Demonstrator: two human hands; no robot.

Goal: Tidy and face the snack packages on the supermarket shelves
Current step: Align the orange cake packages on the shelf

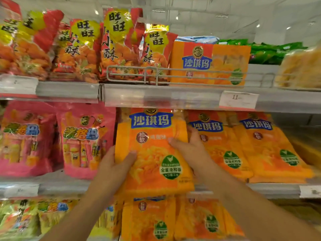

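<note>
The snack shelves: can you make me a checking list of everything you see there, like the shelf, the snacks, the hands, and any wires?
Surface: the middle shelf is a grey metal ledge with a price strip; the top shelf has a wire front rail.
Job's things: the orange package is held upright, front facing out, partly overhanging the ledge; the orange packages to its right lean back.
Clutter: pink bags stand on the left; red and yellow bags stand above.
Hands: the left hand grips the package's left edge; the right hand grips its right edge.
Cables: nothing seen.
Surroundings: white ceiling with lights.
</note>
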